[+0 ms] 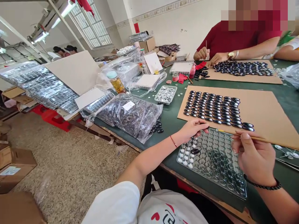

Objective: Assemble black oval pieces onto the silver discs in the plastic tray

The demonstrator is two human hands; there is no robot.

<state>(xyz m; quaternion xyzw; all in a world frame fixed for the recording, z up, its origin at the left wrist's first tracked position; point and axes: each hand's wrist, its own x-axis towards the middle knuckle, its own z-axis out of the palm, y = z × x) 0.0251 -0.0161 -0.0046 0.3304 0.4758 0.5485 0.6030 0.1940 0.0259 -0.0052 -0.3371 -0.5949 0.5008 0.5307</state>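
My right hand (255,152) is closed around a thin paintbrush (249,136), its tip pointing left toward my other hand. My left hand (193,130) pinches a small black oval piece, mostly hidden by the fingers, right at the brush tip. Below both hands lies a clear plastic tray (217,155) with many round cells. White round pieces (186,155) fill several cells at its left end, and a loose black oval piece (195,151) rests on top. Beyond the tray, rows of black ovals with silvery-white discs (212,107) lie on a cardboard sheet (263,109).
A plastic bag of black pieces (128,115) lies at left, beside a tub of silvery discs (166,95). A jar of amber liquid (116,81) and a red bottle (192,71) stand farther back. Across the table, a person in red works at another cardboard sheet (245,79).
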